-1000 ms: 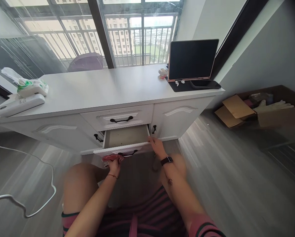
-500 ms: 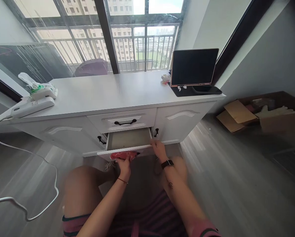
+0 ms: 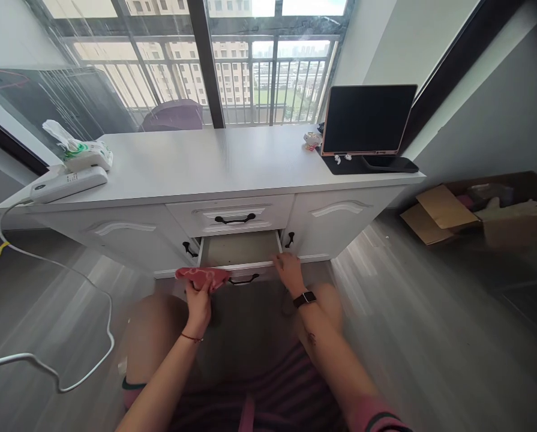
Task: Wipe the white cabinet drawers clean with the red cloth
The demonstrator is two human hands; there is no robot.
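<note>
A white cabinet (image 3: 214, 174) stands under a window, and its lower middle drawer (image 3: 240, 248) is pulled out. My left hand (image 3: 198, 305) is closed on a red cloth (image 3: 201, 276) held at the drawer's left front corner. My right hand (image 3: 288, 270), with a black watch on the wrist, rests on the front edge of the drawer at its right side, fingers curled over the edge. The upper drawer (image 3: 232, 215) with a black handle is closed. My bare knees and striped clothing show below.
On the cabinet top sit a tissue pack (image 3: 86, 155) and a white device (image 3: 68, 183) with a cable trailing to the floor at left, and a dark tablet (image 3: 367, 119) on a black mat at right. An open cardboard box (image 3: 484, 207) lies on the floor at right.
My left hand has carried the red cloth from the drawer's front middle to its left corner. My right hand has stayed on the drawer's right front edge. The view shifted slightly.
</note>
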